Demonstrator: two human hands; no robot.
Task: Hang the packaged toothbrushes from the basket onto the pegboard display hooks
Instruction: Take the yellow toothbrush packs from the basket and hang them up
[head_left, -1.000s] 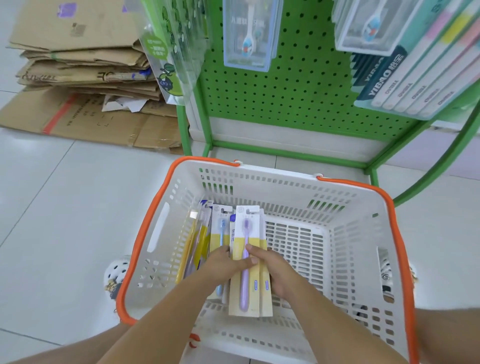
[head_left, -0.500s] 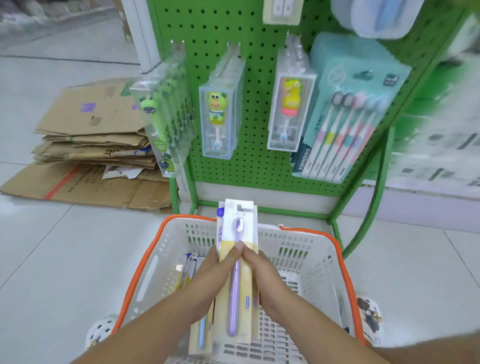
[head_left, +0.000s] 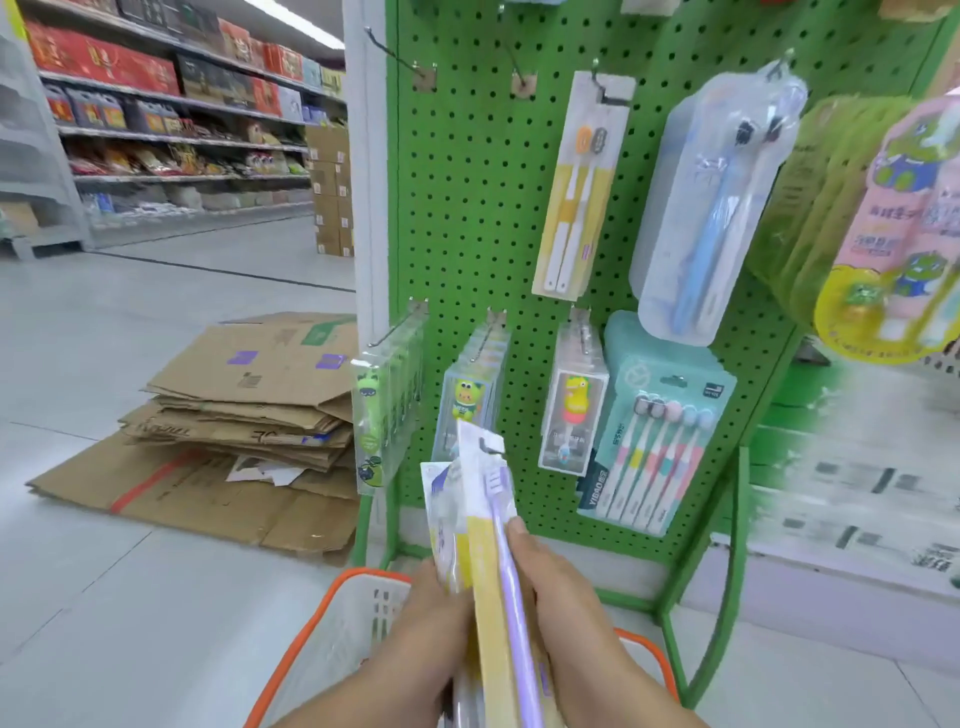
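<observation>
I hold a stack of packaged toothbrushes (head_left: 491, 551) upright between both hands, above the white basket with the orange rim (head_left: 311, 629). The front pack is yellow and white with a purple brush. My left hand (head_left: 421, 623) grips the stack's left side. My right hand (head_left: 561, 597) grips its right side, thumb on the front. The green pegboard (head_left: 467, 208) rises just behind. Two bare hooks (head_left: 400, 60) stick out near its top left; the other hooks carry packs.
Hanging packs fill the lower pegboard row: cartoon children's brushes (head_left: 467, 410), a multi-brush pack (head_left: 654, 436), an orange-and-grey pair (head_left: 576, 192). Flattened cardboard (head_left: 234, 431) is piled on the floor at left. Store shelves (head_left: 156, 114) line the far aisle.
Both hands lifted the stack of packs up out of the basket toward the pegboard. My view tilted up from the basket to the upper hooks.
</observation>
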